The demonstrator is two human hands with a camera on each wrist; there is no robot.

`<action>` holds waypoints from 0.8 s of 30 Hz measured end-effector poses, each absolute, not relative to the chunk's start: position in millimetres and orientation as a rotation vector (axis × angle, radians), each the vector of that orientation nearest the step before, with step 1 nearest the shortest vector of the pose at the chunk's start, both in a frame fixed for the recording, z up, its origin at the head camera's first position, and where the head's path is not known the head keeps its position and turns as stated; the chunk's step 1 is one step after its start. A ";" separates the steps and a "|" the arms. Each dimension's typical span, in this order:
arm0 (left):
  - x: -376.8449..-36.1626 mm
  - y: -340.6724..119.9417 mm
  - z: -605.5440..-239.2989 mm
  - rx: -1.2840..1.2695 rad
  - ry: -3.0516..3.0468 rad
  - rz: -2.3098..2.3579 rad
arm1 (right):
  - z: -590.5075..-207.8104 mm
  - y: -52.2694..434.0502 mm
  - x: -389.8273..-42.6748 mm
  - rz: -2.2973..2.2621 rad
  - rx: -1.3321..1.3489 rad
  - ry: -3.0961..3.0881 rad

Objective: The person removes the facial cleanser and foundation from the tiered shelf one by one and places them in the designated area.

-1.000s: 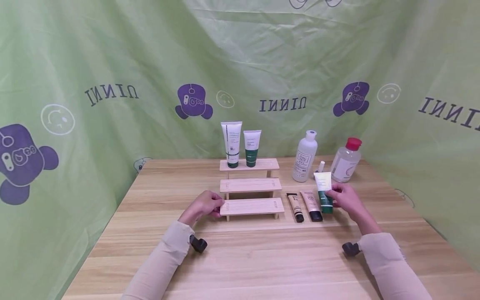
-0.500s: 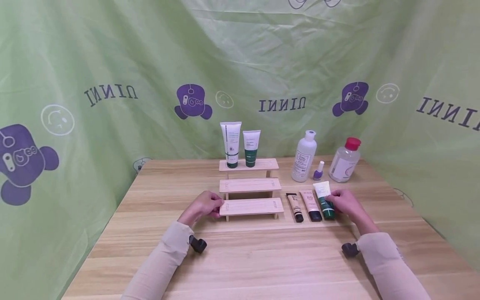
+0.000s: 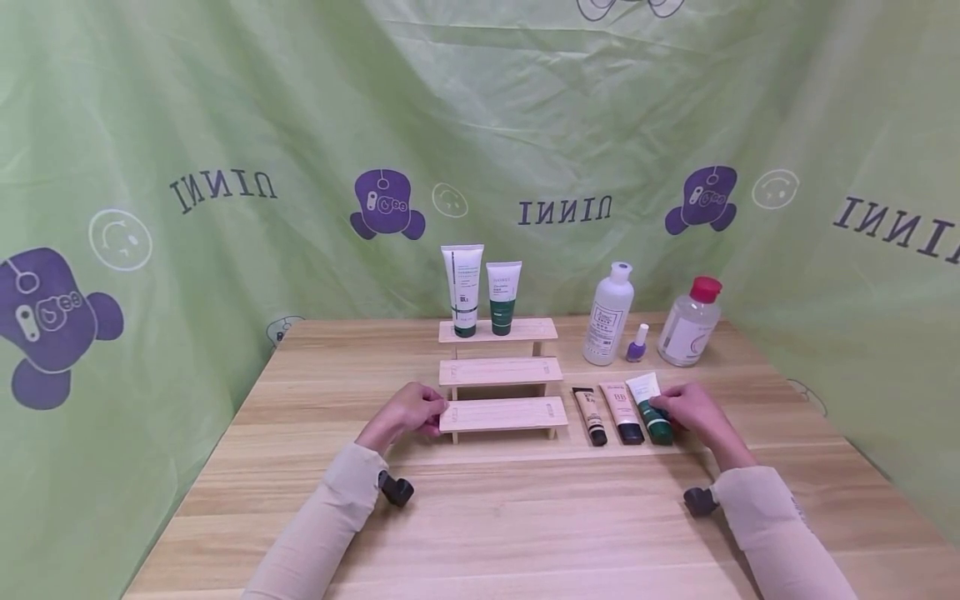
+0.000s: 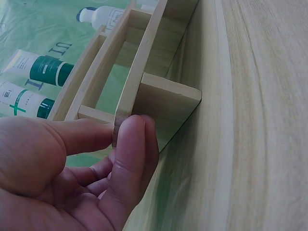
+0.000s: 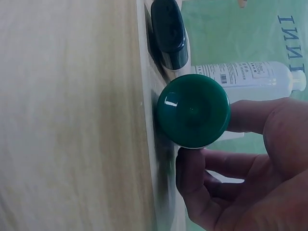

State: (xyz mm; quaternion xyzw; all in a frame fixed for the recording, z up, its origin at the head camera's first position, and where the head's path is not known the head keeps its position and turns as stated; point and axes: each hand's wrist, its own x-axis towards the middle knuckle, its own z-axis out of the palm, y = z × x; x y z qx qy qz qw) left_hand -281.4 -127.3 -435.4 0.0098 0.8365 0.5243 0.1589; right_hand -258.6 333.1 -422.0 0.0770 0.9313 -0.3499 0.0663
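green-capped tube (image 3: 650, 412) just beside pink tube (image 3: 621, 408)

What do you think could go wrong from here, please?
If the left hand, pinching the wooden stand, tugs it, the tall tube and shorter tube standing cap-down on its top shelf might topple. If the right hand shifts the held tube sideways, it could nudge the pink tube lying close by.

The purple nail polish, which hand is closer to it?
Right. The right hand is in front of the nail polish, slightly to its right, pinching a green-capped tube; the left hand is farther left, gripping the wooden stand.
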 end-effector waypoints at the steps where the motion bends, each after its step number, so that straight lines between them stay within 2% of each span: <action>1: -281.6 -127.3 -435.7 0.024 2.386 1.503 | -421.6 333.3 -258.3 -1.049 0.231 2.810; 24: -280.9 -129.0 -434.5 0.053 2.398 1.494 | -415.5 335.7 -252.9 -0.976 0.254 2.843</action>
